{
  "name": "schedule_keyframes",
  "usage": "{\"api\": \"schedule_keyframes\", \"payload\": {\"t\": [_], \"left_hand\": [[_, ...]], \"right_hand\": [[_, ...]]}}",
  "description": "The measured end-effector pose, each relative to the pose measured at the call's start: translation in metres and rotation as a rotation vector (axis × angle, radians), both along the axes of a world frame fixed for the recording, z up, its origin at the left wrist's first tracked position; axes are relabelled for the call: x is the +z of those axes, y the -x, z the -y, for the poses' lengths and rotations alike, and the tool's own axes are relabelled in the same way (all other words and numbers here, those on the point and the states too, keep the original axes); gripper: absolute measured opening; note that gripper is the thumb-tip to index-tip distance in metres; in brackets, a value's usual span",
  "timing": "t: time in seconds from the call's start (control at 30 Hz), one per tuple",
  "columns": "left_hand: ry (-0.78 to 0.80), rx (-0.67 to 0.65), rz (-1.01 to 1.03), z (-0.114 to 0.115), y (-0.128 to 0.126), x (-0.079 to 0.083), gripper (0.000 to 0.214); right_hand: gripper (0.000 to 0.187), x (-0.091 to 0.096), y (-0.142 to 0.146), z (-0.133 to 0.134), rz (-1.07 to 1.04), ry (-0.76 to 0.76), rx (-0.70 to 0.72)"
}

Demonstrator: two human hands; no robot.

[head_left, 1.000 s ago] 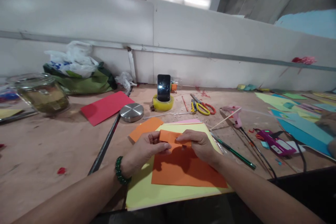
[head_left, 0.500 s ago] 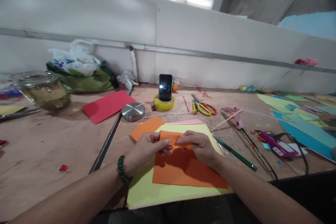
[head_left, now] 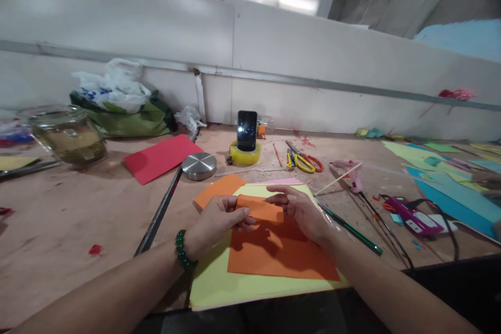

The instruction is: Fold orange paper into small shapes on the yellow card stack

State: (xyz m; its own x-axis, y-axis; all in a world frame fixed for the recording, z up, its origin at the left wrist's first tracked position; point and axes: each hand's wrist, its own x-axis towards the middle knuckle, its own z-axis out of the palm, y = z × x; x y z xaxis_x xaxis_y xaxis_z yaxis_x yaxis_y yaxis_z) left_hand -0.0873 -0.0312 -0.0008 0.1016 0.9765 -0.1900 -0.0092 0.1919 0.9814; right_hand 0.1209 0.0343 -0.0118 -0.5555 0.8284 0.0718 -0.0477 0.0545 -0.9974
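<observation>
With left hand (head_left: 218,221) fingers, clamps small orange paper strip (head_left: 263,211) by left edge, above larger orange paper sheet (head_left: 274,261). Holds right hand (head_left: 304,213) fingers apart beside free edge, near long, thin green tool (head_left: 357,232).

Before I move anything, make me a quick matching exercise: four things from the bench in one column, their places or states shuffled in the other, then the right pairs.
Things
1. small orange paper
2. phone
3. red sheet
4. green pen-like tool

Places or states
A. lies to the left of the round metal lid
B. pinched between the thumb and fingers of the left hand
C. lies on the table to the right of the right hand
D. stands upright at the yellow tape roll

Right pairs: 1-B, 2-D, 3-A, 4-C
</observation>
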Motion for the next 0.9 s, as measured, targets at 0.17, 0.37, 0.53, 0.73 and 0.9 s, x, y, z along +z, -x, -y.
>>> {"api": "schedule_keyframes", "payload": {"t": [0.17,0.37,0.53,0.73,0.9], "left_hand": [[0.029,-0.006,0.013,0.000,-0.004,0.000,0.031],[0.118,-0.054,0.102,-0.002,-0.004,0.004,0.031],[0.168,-0.051,0.149,-0.001,-0.003,0.003,0.040],[0.171,-0.048,0.151,0.001,-0.002,0.007,0.031],[0.182,-0.044,0.133,0.001,-0.002,0.004,0.039]], "right_hand": [[0.053,0.000,0.010,0.005,0.175,0.160,0.133],[0.053,-0.001,0.008,0.002,0.113,0.214,0.105],[0.057,-0.004,0.007,-0.005,0.014,0.298,0.055],[0.055,-0.005,0.008,-0.005,0.025,0.291,0.076],[0.052,-0.003,0.007,-0.002,0.105,0.200,0.104]]}}
